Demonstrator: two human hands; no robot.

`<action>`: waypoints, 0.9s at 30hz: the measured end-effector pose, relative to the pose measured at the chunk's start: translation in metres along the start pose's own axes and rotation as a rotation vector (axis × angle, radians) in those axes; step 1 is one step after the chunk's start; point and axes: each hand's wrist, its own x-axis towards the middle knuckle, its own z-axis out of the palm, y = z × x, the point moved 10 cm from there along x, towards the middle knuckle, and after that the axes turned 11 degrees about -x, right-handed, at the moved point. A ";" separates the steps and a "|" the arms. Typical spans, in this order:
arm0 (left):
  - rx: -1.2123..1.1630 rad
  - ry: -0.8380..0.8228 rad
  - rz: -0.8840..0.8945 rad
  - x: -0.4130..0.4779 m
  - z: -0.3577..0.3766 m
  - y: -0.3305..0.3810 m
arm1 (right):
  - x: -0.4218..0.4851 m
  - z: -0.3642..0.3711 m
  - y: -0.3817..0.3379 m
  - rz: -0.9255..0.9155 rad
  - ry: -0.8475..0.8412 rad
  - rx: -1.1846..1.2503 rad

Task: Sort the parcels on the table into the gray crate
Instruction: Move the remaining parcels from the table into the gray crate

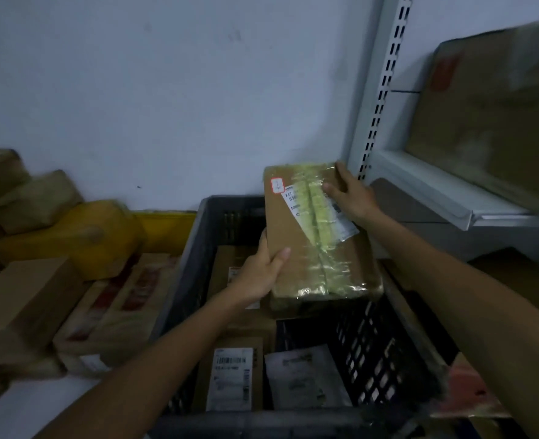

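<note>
At frame centre, the left hand [259, 274] and right hand [350, 194] grip a taped parcel [319, 236] over the gray crate [179, 274], where its slick tape could let it slip and land crooked.

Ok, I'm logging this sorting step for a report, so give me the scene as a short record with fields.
held item: taped cardboard parcel, tilted over the gray crate
left hand: grips the parcel's near left edge
right hand: holds its far right corner
already in crate: labelled box, pale mailer bag
left of crate: yellow parcel, cardboard boxes
right of crate: white metal shelf
</note>
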 end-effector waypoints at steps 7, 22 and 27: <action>0.003 0.043 -0.025 0.021 -0.007 0.002 | 0.034 0.010 0.014 0.033 -0.050 -0.146; -0.051 0.033 -0.117 0.059 -0.009 -0.020 | 0.064 0.042 0.038 0.095 -0.110 -0.249; -0.155 0.045 -0.162 0.062 -0.015 -0.029 | 0.066 0.053 0.032 0.097 -0.187 -0.332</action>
